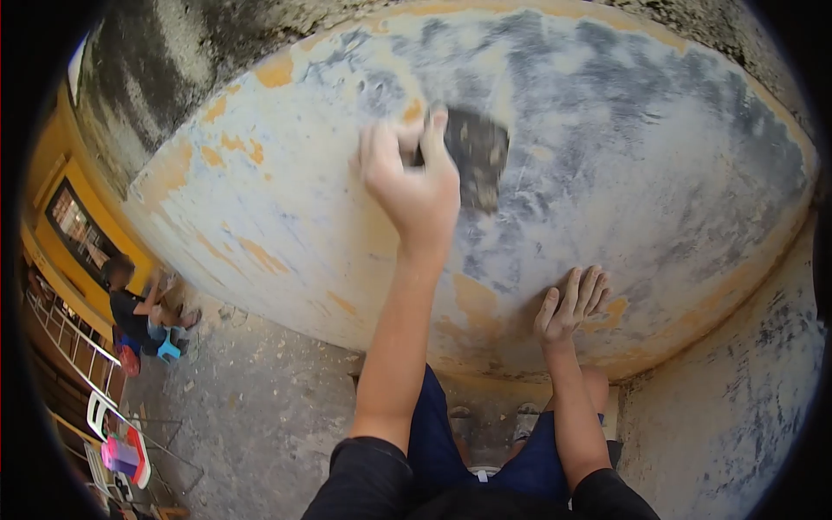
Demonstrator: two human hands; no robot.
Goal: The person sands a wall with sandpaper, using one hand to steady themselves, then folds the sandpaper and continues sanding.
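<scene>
My left hand (409, 172) is raised against a wall (312, 208) with worn white, grey and orange paint. Between its thumb and fingers it grips a dark, worn sheet that looks like sandpaper (478, 158), which lies against the wall to the right of the hand. The hand is slightly blurred. Lower and to the right, my right hand (572, 303) rests on the same wall with fingers stretched out, beside an orange patch. It holds nothing.
Another wall (711, 381) meets this one at the right. On the left, a person (134, 299) sits on a blue stool (171, 347) on the concrete floor (260, 416). A white chair (97, 414) and a pink-and-purple container (120, 454) stand at the lower left.
</scene>
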